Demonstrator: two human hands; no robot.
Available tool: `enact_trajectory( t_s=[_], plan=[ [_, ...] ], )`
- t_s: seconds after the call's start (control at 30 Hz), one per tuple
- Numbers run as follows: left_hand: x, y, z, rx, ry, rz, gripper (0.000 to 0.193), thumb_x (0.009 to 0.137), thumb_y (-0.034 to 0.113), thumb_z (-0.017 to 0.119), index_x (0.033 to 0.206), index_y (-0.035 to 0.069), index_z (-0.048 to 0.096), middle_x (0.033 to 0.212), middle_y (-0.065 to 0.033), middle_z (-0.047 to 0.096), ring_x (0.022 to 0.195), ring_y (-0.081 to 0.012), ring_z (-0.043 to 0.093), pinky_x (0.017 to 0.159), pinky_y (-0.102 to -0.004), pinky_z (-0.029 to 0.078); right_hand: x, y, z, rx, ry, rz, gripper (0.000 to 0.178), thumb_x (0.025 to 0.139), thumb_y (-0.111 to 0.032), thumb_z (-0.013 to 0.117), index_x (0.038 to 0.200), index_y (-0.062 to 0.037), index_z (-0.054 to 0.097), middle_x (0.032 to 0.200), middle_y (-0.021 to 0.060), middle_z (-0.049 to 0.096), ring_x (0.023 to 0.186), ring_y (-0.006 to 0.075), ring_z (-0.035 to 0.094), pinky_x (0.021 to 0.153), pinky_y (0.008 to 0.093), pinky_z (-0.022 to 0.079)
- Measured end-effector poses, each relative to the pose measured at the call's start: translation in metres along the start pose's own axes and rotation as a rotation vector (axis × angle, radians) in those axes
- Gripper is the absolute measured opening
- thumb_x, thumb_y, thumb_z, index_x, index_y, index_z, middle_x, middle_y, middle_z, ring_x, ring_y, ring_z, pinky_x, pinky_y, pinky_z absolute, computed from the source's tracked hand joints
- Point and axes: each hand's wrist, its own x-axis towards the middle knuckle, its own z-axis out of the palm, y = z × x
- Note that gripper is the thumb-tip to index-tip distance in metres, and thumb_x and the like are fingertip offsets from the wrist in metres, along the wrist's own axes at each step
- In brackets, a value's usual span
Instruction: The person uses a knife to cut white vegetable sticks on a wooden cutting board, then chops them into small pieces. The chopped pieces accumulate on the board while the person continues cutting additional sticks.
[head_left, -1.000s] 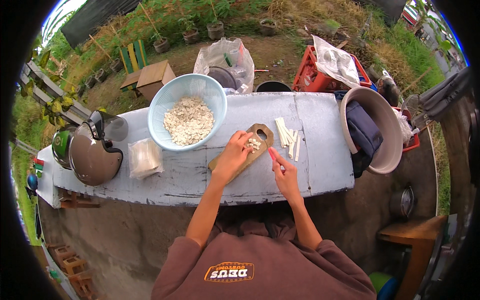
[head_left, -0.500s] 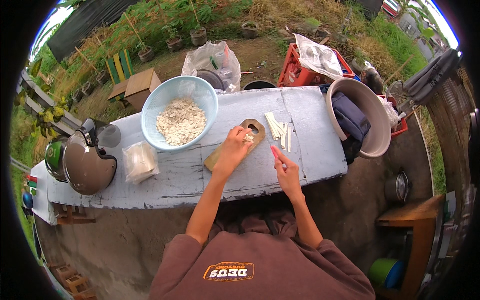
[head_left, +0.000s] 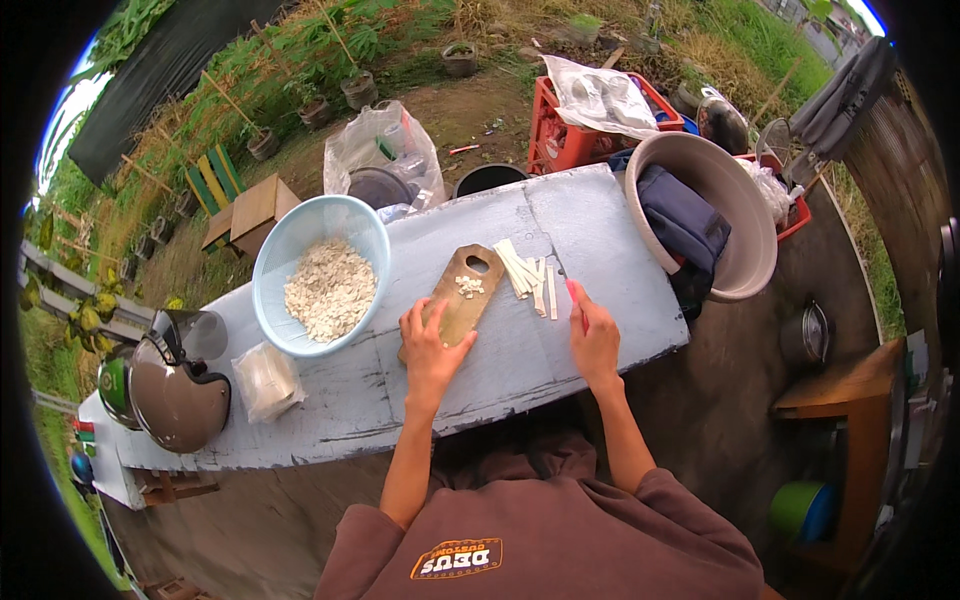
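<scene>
Worktop (head_left: 620, 310): pale blue-grey, slants across the middle of the view, shows dark wear along the near edge.
Red plastic crate (head_left: 547, 130): stands beyond the worktop's far edge, topped by a white sack (head_left: 600, 100).
Beige basin (head_left: 750, 240): tilts at the worktop's right end, holds a dark blue fabric bag (head_left: 685, 220).
Clear plastic bag (head_left: 400, 150): stands just beyond the far edge, behind the light-blue colander.
Light-blue colander (head_left: 300, 230): sits near the far edge, left of the cutting board; contains a broad heap of pale flakes (head_left: 335, 290).
Brown helmet (head_left: 180, 405): rests at the worktop's left end, partly hides a green helmet (head_left: 115, 385).
Wooden cutting board (head_left: 470, 310): lies diagonally near the middle of the worktop, pierced by an oval hole at the far end.
Left hand (head_left: 432, 345): rests over the near end of the board, fingers loosely spread; well apart from the right.
Right hand (head_left: 597, 340): clamped around the knife handle, right of the strips.
Plastic-wrapped packet (head_left: 268, 382): lies between brown helmet and colander.
Pink-handled knife (head_left: 573, 292): points away from the body, just right of the strips; too thin at the blade to make out clearly.
Pale strips (head_left: 515, 268): lie loosely fanned on the worktop, just right of the board.
Small cut pieces (head_left: 469, 287): lie in a little pile on the board, just below the hole.
</scene>
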Motion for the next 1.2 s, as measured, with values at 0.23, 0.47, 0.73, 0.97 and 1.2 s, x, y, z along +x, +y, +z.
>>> enact_trajectory(
  t_s=[0.23, 0.47, 0.73, 0.97, 1.2],
  plan=[
    [0.024, 0.024, 0.017, 0.047, -0.019, -0.026, 0.066, 0.072, 0.030, 0.091, 0.129, 0.009, 0.065, 0.139, -0.0137, 0.052, 0.129, -0.0344, 0.047, 0.106, -0.0486, 0.048, 0.009, 0.018, 0.016, -0.117, 0.003, -0.040, 0.040, 0.099, -0.011, 0.059, 0.139, -0.0165, 0.065, 0.074, 0.0135, 0.060, 0.076, 0.0328, 0.062, 0.070, 0.0458, 0.051],
    [0.041, 0.062, 0.035, 0.087, 0.046, 0.135, 0.046, 0.081, 0.032, 0.085, 0.120, 0.012, 0.070, 0.124, -0.0062, 0.061, 0.119, -0.0277, 0.053, 0.104, -0.0421, 0.040, 0.017, 0.021, 0.021, -0.138, 0.013, -0.020, 0.043, 0.097, -0.012, 0.062, 0.140, -0.0183, 0.065, 0.071, 0.0108, 0.057, 0.067, 0.0305, 0.061, 0.062, 0.0457, 0.050],
    [0.066, 0.102, 0.072, 0.062, -0.100, 0.186, 0.028, 0.085, 0.026, 0.080, 0.107, 0.009, 0.075, 0.093, -0.0030, 0.069, 0.098, -0.0227, 0.059, 0.092, -0.0405, 0.039, 0.019, 0.021, 0.018, -0.089, -0.013, 0.011, 0.044, 0.096, -0.014, 0.062, 0.140, -0.0194, 0.065, 0.073, 0.0110, 0.059, 0.068, 0.0317, 0.062, 0.062, 0.0468, 0.051],
    [0.068, 0.102, 0.088, 0.049, -0.085, 0.147, 0.023, 0.085, 0.021, 0.077, 0.104, 0.008, 0.077, 0.095, -0.0051, 0.069, 0.100, -0.0237, 0.059, 0.094, -0.0409, 0.039, 0.020, 0.021, 0.016, -0.073, -0.013, 0.016, 0.042, 0.097, -0.011, 0.061, 0.138, -0.0187, 0.067, 0.072, 0.0109, 0.060, 0.066, 0.0309, 0.062, 0.063, 0.0445, 0.050],
    [0.066, 0.102, 0.080, -0.072, -0.034, 0.125, 0.020, 0.086, 0.016, 0.075, 0.104, 0.007, 0.077, 0.097, -0.0051, 0.070, 0.098, -0.0237, 0.060, 0.094, -0.0402, 0.040, 0.020, 0.024, 0.015, -0.003, -0.008, -0.006, 0.043, 0.098, -0.015, 0.059, 0.140, -0.0199, 0.065, 0.074, 0.0124, 0.063, 0.067, 0.0338, 0.064, 0.061, 0.0472, 0.050]
  ],
)
